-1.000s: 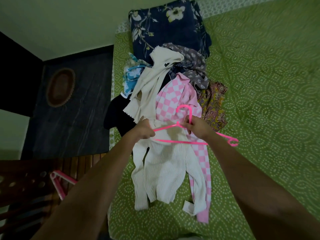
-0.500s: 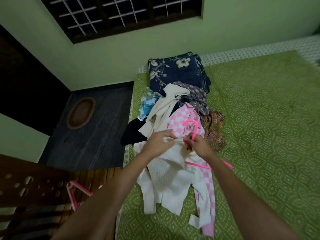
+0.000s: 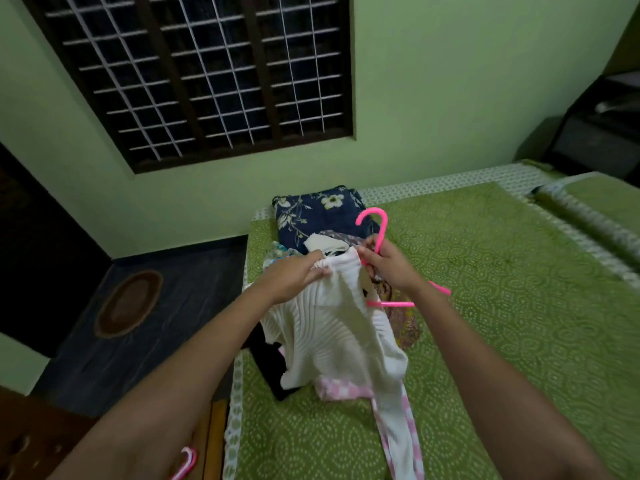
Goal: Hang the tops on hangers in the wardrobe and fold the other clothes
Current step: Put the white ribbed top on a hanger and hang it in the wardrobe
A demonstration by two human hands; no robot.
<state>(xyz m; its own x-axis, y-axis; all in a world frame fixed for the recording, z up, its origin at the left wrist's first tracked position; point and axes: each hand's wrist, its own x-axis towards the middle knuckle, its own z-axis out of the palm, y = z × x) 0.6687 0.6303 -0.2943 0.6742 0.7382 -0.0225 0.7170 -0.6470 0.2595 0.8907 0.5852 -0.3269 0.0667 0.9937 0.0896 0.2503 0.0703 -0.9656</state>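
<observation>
A cream ribbed knit top (image 3: 332, 327) hangs lifted above the green bed (image 3: 502, 306). My left hand (image 3: 294, 277) grips its neckline. My right hand (image 3: 389, 263) holds the neck of a pink plastic hanger (image 3: 379, 233), whose hook points up and whose bar sticks out to the right under the top. A pink checked garment (image 3: 341, 389) lies beneath, partly hidden. Behind the hands lies a pile with a navy floral cloth (image 3: 311, 211) and a brown patterned cloth (image 3: 405, 327).
A black garment (image 3: 270, 368) hangs over the bed's left edge. More pink hangers (image 3: 187, 462) lie on the wooden piece at the lower left. A dark floor with an oval mat (image 3: 128, 303) lies to the left, a barred window (image 3: 194, 74) above, dark furniture (image 3: 599, 133) at the far right.
Both hands rose with the cream top and hanger, lifting the top off the bed. The camera tilted up, bringing the window and wall into view.
</observation>
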